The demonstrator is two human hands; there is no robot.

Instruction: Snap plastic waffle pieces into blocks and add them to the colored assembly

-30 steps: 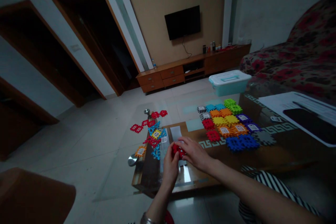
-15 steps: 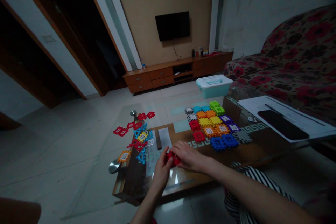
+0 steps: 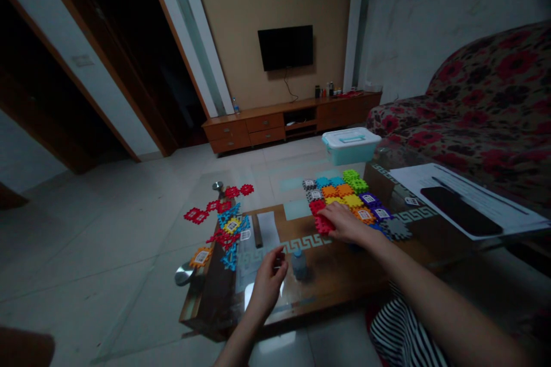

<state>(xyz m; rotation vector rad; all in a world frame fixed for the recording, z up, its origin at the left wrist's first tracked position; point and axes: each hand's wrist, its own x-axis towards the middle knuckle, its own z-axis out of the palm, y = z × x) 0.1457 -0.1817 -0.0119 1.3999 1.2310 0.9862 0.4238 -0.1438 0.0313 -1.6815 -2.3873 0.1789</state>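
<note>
My left hand (image 3: pixel 267 282) hovers over the near part of the glass coffee table (image 3: pixel 344 275), its fingers curled round a small red toothed tile (image 3: pixel 279 256). My right hand (image 3: pixel 345 223) reaches forward and rests on the block of coloured interlocking tiles (image 3: pixel 353 198), fingers closed on a red tile (image 3: pixel 322 223) at the block's near left corner. A joined group of red, blue and yellow tiles (image 3: pixel 226 221) lies on the table's left part. An orange tile (image 3: pixel 201 256) sits near the left edge. A small bluish object (image 3: pixel 299 264) stands on the glass between my hands.
A white sheet with a dark phone (image 3: pixel 460 206) lies on the table's right end. A teal lidded box (image 3: pixel 349 145) stands on the floor beyond the table. A floral sofa (image 3: pixel 486 109) is at right; a wooden TV cabinet (image 3: pixel 293 120) lines the far wall.
My hands have parted: the right one moved forward from the red piece both held to the coloured tile block. The left stayed near, keeping a red tile.
</note>
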